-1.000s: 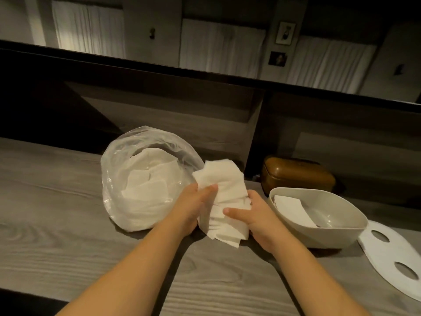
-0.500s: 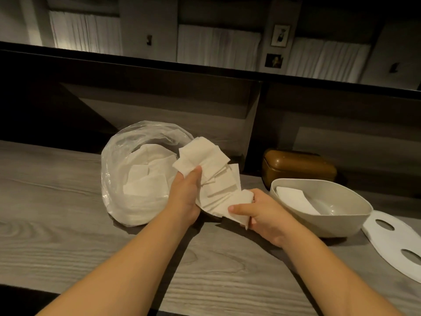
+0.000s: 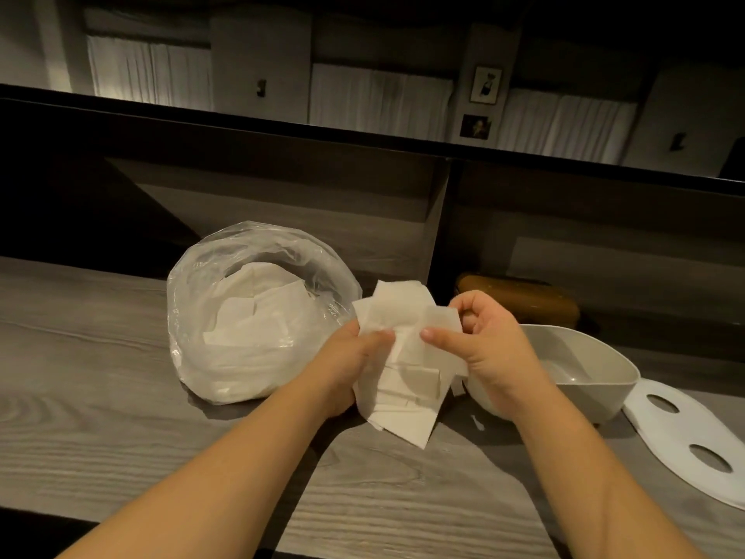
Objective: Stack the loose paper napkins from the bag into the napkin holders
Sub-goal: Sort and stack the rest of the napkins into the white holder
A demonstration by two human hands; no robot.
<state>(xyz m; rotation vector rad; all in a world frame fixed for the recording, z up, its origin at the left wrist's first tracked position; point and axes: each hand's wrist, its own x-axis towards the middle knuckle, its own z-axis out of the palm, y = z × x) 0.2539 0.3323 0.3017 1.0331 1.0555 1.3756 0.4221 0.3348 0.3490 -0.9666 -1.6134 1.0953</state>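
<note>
**On the counter: napkins held between bag and holder**

Above the grey wood-grain counter [image 3: 100, 397], a fanned bunch of white paper napkins [image 3: 403, 357] is pinched by the left hand [image 3: 346, 369] and right hand [image 3: 487, 353]. A crinkled clear plastic bag [image 3: 258, 312] lies left; a smooth white napkin holder [image 3: 584, 369], its two-holed lid [image 3: 693, 441] and a brown box [image 3: 524, 300] lie right.

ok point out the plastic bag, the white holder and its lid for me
plastic bag [image 3: 209, 312]: head view, on its clear left wall
white holder [image 3: 596, 393]: head view, on its outer right wall
lid [image 3: 721, 429]: head view, on the flat white part between the two holes
</note>
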